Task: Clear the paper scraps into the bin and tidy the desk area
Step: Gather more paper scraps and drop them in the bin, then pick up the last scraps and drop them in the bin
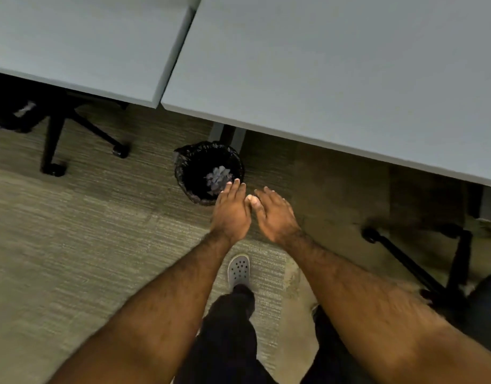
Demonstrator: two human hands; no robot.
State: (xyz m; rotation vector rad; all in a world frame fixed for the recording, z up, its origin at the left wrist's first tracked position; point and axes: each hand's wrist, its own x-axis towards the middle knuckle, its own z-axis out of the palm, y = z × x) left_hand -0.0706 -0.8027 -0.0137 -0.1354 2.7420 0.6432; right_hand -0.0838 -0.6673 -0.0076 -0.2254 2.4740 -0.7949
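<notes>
Both hands are out over the carpet right by the bin [208,173]. The left hand [231,212] is flat and open with its fingertips over the bin's rim, nothing in it. The right hand [274,214] is spread open too, empty, thumb touching the left. Crumpled paper scraps [218,177] sit inside the black-lined bin, just off the bench [335,79] edge.

Paper scraps [218,176] are lying in the bin [184,164], which is standing on the carpet [86,231] at twelve o'clock from the shoe [239,269], just before the desk [335,79] edge.
</notes>
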